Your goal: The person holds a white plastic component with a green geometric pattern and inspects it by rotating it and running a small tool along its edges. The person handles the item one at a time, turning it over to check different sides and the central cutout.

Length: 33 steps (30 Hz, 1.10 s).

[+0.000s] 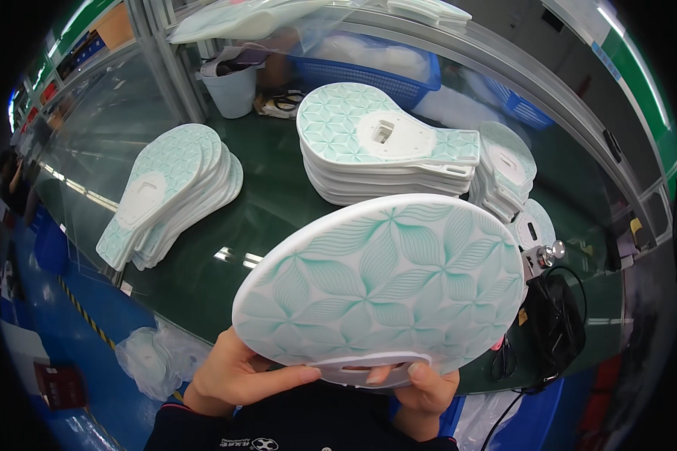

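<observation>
Head view. Both hands hold one white paddle-shaped panel [380, 289] up close to the camera, above the near edge of the green desk [203, 278]. Its broad face carries a teal leaf-and-petal line pattern; the narrow slotted handle end points down toward the body.

Left hand [237, 372]: grip clenched on the lower left rim of the panel, thumb laid along the handle end. Right hand [425, 387]: grip closed on the slotted handle end from below, fingertips curled over its edge.

Handling, as a judgement: the panel looks like thin moulded plastic, light and stiff, holding its shape with support at one end only. The face looks smooth, so likely a bit slippery; the rim and the slot of the handle give the surest hold. Thin edges may crack if dropped or flexed hard.

Counts:
- One panel in hand.
- Three stacks of like panels on the desk: a left stack [169, 192] fanned out, perhaps five or six pieces; a centre stack [384, 146] neatly piled, roughly six to eight, exact number not readable; a smaller right stack [508, 169] behind the held panel, count unclear.
- One white bucket [232, 86] at the back, left of a blue basket [372, 68].
- One black bag [553, 316] with cable at the right desk edge.
- Crumpled clear plastic wrap [154, 357] hangs below the desk, left of the left hand.
</observation>
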Tool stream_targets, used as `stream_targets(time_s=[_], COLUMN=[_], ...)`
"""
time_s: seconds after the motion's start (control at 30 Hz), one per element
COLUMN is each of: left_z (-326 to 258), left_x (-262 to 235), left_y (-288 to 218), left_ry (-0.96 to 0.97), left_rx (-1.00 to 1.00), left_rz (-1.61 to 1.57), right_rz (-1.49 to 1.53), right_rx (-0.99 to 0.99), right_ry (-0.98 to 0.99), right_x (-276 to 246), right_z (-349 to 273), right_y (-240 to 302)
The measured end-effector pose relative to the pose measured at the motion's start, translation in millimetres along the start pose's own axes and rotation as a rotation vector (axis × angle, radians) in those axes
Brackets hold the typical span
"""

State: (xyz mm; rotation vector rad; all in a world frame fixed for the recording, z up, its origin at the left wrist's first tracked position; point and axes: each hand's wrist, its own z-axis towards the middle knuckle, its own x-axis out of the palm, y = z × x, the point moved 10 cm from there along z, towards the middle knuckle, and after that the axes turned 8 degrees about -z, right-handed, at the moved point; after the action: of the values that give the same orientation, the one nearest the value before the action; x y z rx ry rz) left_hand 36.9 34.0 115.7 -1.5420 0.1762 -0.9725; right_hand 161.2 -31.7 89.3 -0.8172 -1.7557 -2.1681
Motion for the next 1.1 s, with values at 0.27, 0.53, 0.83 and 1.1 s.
stream_targets(time_s=[0.27, 0.53, 0.83, 1.1], left_z=[-2.4, 0.5, 5.1, 9.7], left_x=[-6.5, -19.0, -36.9, -36.2], left_y=[1.7, -1.8, 0.9, 4.4], left_ry=[-0.071, -0.224, -0.247, -0.259], left_rx=[-0.003, 0.094, 0.132, 0.142], left_rz=[-0.044, -0.031, -0.028, -0.204], right_rz=[0.076, -0.017, -0.106, 0.346], right_rx=[-0.014, 0.074, 0.110, 0.260], right_ry=[0.154, 0.157, 0.327, 0.298], right_x=[9.6, 16.6, 37.8, 34.9], right_z=[4.2, 6.0, 11.6, 9.9], right_y=[1.8, 2.8, 11.7, -0.2])
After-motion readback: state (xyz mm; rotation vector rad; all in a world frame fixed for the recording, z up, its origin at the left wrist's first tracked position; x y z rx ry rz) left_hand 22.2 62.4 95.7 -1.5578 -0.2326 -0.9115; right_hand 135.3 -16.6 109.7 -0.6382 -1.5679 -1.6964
